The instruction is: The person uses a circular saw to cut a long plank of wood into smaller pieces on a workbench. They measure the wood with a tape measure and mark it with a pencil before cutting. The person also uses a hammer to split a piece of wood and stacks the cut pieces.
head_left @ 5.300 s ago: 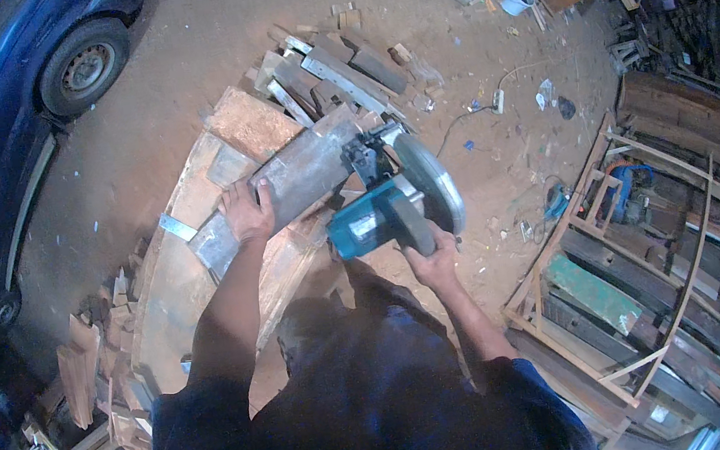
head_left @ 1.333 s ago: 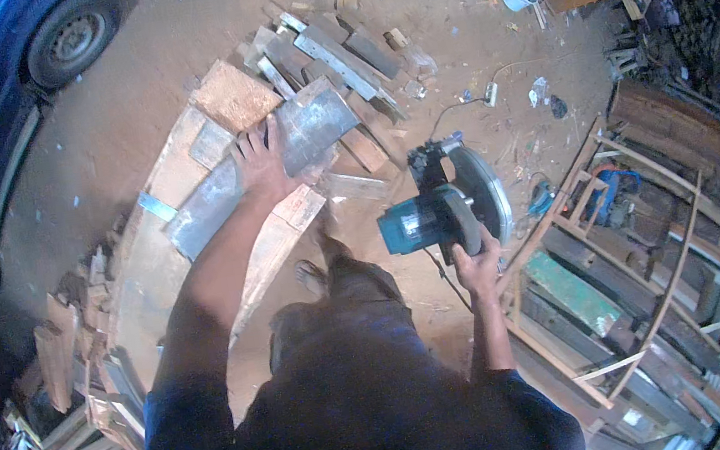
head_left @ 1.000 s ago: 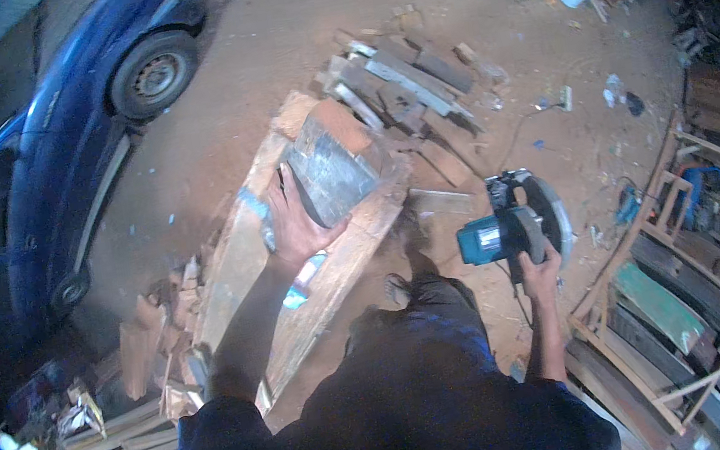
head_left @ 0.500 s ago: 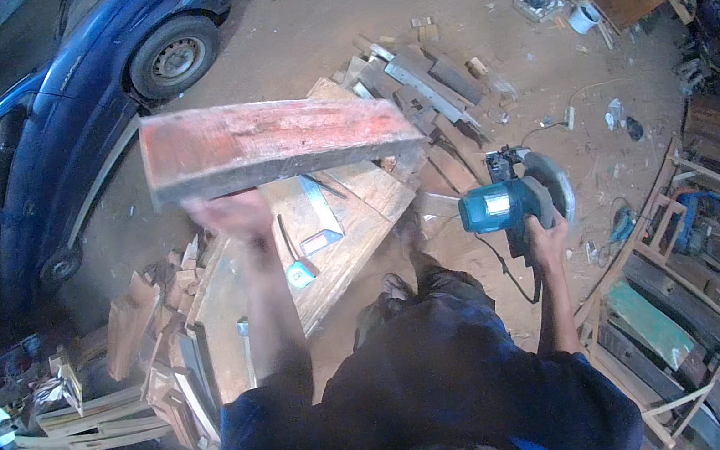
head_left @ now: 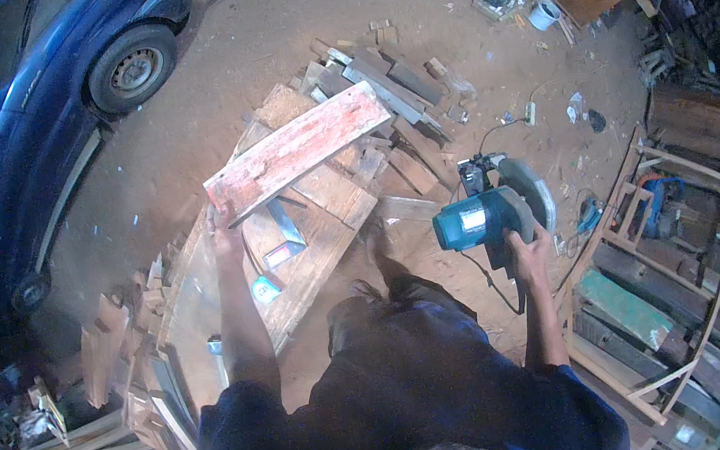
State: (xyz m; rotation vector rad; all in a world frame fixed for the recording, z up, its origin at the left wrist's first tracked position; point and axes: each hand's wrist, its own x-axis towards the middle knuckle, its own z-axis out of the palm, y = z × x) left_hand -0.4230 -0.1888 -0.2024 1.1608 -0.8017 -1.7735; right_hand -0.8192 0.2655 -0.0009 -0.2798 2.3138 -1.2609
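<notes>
Pale wooden worktop (head_left: 325,239), left of centre; over it, reddish rectangular wooden board (head_left: 303,148), near-left end gripped by left hand (head_left: 221,230). Teal-and-black circular saw (head_left: 476,219) gripped by right hand (head_left: 530,254), at right. Board apparently being positioned; steady left support called for.

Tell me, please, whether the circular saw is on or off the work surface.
Off it: the right hand holds the circular saw clear of the wooden work surface, with ground showing between them.

The blue car (head_left: 37,123) is cut off at left; the circular saw (head_left: 477,219) hides some fingers of the right hand (head_left: 531,252); markings on the turquoise tape measure (head_left: 265,289) are too small to tell
</notes>
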